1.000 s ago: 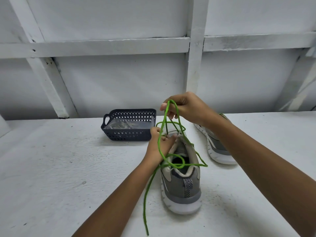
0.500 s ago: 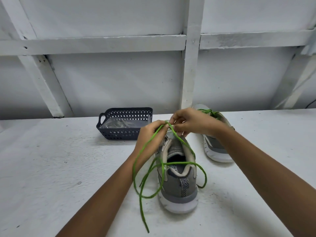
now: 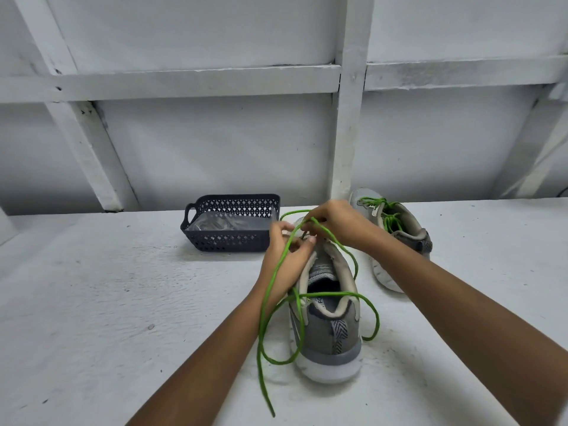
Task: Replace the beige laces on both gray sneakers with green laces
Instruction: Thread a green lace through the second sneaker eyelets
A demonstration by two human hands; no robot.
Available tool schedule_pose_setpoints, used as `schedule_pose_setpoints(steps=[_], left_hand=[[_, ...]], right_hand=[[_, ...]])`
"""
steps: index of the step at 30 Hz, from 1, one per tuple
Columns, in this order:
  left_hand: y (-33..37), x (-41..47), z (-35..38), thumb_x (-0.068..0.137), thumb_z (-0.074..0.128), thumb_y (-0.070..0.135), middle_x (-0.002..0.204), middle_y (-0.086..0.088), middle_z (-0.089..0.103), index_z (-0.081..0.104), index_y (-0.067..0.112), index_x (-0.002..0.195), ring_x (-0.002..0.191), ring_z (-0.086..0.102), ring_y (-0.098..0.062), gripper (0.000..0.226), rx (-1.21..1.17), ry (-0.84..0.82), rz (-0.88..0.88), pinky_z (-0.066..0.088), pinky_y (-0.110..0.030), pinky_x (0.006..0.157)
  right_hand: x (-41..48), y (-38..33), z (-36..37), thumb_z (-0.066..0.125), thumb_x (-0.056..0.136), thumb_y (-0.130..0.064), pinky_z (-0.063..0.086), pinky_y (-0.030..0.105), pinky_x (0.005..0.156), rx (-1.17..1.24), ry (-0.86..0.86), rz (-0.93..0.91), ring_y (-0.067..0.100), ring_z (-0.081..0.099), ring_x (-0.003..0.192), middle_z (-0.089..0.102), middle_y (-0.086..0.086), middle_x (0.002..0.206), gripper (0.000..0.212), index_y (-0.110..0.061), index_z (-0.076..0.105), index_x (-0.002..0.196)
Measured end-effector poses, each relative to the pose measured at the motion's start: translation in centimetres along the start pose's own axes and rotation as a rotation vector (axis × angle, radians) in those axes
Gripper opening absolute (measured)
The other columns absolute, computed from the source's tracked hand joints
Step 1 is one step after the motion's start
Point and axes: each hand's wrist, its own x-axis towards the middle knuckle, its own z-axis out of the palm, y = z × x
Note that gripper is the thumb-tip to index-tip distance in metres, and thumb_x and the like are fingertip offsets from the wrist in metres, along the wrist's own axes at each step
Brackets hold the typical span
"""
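Near two sneakers [image 3: 322, 333] [image 3: 362, 195], left hand [image 3: 289, 259] and right hand [image 3: 338, 222] seemingly pinch one green lace [image 3: 332, 293].

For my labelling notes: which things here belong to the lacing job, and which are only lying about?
Job: near sneaker, far sneaker, green lace, left hand, right hand.
Lying about: dark basket, its pale contents unclear.

White table [image 3: 107, 302]: gray sneaker [image 3: 329, 333] nearest me; 2nd sneaker [image 3: 410, 233] at its 1 o'clock, dk basket [image 3: 230, 238] at 11.
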Motion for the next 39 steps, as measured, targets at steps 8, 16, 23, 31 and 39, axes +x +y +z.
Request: schedule_pose_setpoints(steps=[8, 16, 23, 31, 39], left_hand=[[-0.3, 0.2, 0.7, 0.084, 0.066, 0.039, 0.072, 0.005, 0.050, 0.049, 0.016, 0.079, 0.070, 0.049, -0.011, 0.029, 0.183, -0.052, -0.092, 0.036, -0.025, 0.060], [-0.5, 0.3, 0.9, 0.084, 0.067, 0.036, 0.066, 0.005, 0.048, 0.046, 0.017, 0.070, 0.066, 0.048, -0.012, 0.031, 0.180, -0.054, -0.084, 0.038, -0.027, 0.064], [0.3, 1.4, -1.7, 0.093, 0.053, 0.040, 0.076, -0.003, 0.065, 0.066, 0.012, 0.072, 0.079, 0.058, -0.020, 0.037, -0.177, -0.198, -0.291, 0.045, -0.029, 0.074], [3.8, 1.1, -6.3, 0.085, 0.052, 0.028, 0.075, 0.002, 0.065, 0.074, 0.019, 0.068, 0.071, 0.059, -0.008, 0.029, -0.173, -0.716, -0.077, 0.047, -0.020, 0.068], [8.5, 2.8, -6.4, 0.092, 0.044, 0.025, 0.062, 0.002, 0.061, 0.066, 0.011, 0.086, 0.053, 0.060, -0.010, 0.027, -0.698, -0.455, -0.278, 0.052, -0.021, 0.054]], right_hand=[[-0.2, -1.7, -2.5, 0.059, 0.092, -0.011, 0.051, 0.022, 0.063, 0.441, 0.086, -0.068, 0.003, 0.058, 0.056, 0.064, -0.001, 0.066, 0.014, -0.005, 0.070, 0.087], [-0.7, -2.5, -2.2, 0.057, 0.092, -0.004, 0.053, 0.017, 0.063, 0.696, 0.006, -0.128, 0.005, 0.061, 0.058, 0.066, -0.004, 0.062, 0.016, -0.011, 0.069, 0.084], [-0.7, -2.1, -2.3, 0.059, 0.092, -0.007, 0.052, 0.022, 0.064, 0.729, 0.048, -0.038, 0.007, 0.058, 0.058, 0.063, 0.003, 0.068, 0.014, -0.009, 0.070, 0.084], [-1.7, -1.4, -3.3, 0.062, 0.089, -0.006, 0.053, 0.017, 0.065, 0.566, -0.026, -0.020, 0.000, 0.059, 0.056, 0.065, 0.000, 0.070, 0.017, -0.008, 0.069, 0.103], [-2.5, -2.2, -5.5, 0.042, 0.094, 0.002, 0.050, 0.021, 0.071, 0.143, -0.342, -0.018, 0.005, 0.056, 0.081, 0.063, -0.006, 0.096, 0.049, -0.027, 0.050, 0.132]])
